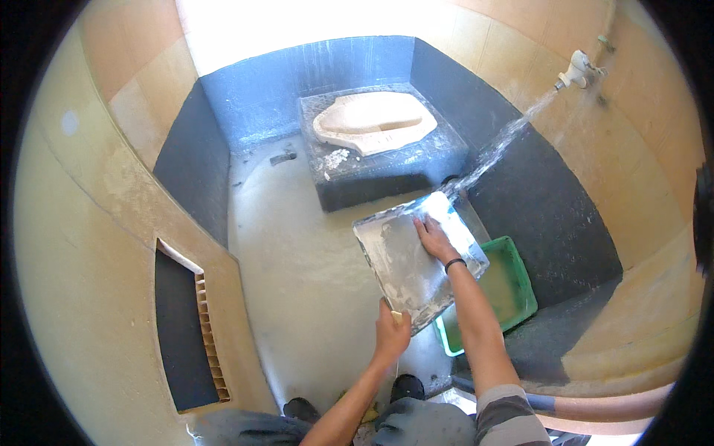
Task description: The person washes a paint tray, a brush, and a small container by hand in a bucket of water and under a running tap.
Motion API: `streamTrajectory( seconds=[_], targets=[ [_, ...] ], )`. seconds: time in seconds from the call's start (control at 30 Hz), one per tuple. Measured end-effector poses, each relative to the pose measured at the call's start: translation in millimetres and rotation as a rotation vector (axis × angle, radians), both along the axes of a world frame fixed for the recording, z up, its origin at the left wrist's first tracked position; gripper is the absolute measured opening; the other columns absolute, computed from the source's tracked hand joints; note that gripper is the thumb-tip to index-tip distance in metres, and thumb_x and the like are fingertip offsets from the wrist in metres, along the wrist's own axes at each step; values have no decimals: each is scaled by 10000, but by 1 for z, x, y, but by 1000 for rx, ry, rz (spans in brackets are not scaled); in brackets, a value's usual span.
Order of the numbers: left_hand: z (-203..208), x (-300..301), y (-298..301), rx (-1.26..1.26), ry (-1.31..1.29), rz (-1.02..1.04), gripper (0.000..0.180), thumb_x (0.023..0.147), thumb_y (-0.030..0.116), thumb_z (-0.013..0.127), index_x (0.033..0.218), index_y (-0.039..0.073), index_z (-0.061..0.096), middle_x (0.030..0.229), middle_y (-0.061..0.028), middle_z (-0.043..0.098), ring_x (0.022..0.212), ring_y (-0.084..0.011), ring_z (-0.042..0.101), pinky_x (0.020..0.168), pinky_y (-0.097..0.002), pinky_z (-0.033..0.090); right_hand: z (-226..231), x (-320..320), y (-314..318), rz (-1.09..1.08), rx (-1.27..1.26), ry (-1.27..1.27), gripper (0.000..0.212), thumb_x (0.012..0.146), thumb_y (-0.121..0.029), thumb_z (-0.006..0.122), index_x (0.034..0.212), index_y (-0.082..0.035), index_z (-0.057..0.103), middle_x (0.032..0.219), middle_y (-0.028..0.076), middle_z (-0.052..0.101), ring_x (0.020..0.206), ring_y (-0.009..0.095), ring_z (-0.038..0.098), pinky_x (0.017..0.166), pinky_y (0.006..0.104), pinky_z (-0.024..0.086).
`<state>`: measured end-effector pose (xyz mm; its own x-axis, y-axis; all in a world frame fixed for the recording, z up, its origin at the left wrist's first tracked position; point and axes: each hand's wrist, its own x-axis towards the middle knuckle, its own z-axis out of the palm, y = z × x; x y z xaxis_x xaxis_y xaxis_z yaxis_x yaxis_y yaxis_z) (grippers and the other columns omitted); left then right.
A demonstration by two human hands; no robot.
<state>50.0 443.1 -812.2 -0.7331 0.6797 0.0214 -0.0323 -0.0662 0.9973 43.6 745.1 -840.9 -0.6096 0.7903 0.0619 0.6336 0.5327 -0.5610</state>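
A shallow rectangular metal tray (405, 256) is held tilted in front of me, its surface wet with pale, worn patches. My left hand (392, 332) grips its near edge; a small yellowish bit shows by the thumb, too small to name. Across the tray's surface my right hand (436, 239) lies with its fingers stretched out, a dark band on the wrist. A stream of water (494, 152) falls from the wall tap (576, 72) to the tray's far corner. Partly covered by the tray and my right forearm, a green plastic basin (524, 286) holds cloudy liquid.
A squat toilet (375, 123) is set in a raised dark platform (364, 189) at the far side. The pale floor (297, 245) is wet. Dark-painted lower walls (535, 193) enclose the space. On the left, a panel (111, 245) has a rectangular cut-out. My shoes (407, 386) are close below.
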Motion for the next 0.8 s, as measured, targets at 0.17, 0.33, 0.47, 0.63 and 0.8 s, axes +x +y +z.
streamTrajectory(
  seconds=[0.17, 0.33, 0.47, 0.63, 0.8],
  targets=[
    [11, -11, 4, -98, 12, 108, 466, 894, 74, 595, 1331, -17, 463, 1118, -266, 682, 1040, -403, 685, 895, -440, 526, 14, 52, -36, -120, -253, -440, 1018, 919, -807, 364, 1485, 35, 452, 1504, 296, 460, 1414, 415, 441, 1187, 434, 328],
    [8, -6, 4, -79, 13, 79, 456, 903, 76, 596, 1323, -29, 454, 1123, -264, 680, 1051, -393, 681, 906, -433, 521, 54, 19, -45, -202, -363, -539, 919, 947, -749, 385, 1409, 30, 541, 1442, 298, 524, 1357, 422, 503, 1145, 465, 382],
    [34, -1, -1, -177, 22, -37, 437, 917, 74, 583, 1313, -45, 443, 1150, -294, 659, 1074, -415, 667, 918, -446, 508, 26, -16, -24, -129, -282, -235, 834, 988, -684, 364, 1416, 11, 537, 1438, 284, 533, 1353, 421, 504, 1150, 470, 376],
    [32, -1, 0, -78, 33, 44, 434, 918, 72, 577, 1309, -55, 437, 1109, -317, 662, 1040, -451, 669, 887, -477, 512, 24, 15, -20, 57, -173, -167, 863, 998, -708, 301, 1552, -52, 379, 1571, 233, 402, 1452, 399, 385, 1213, 442, 287],
    [36, -6, 5, -144, 19, 48, 427, 928, 47, 552, 1337, -25, 455, 1161, -204, 658, 1074, -286, 651, 945, -379, 493, 38, 53, -42, -67, -262, -438, 931, 972, -756, 289, 1564, -40, 346, 1541, 284, 417, 1439, 414, 403, 1212, 450, 290]
  ],
)
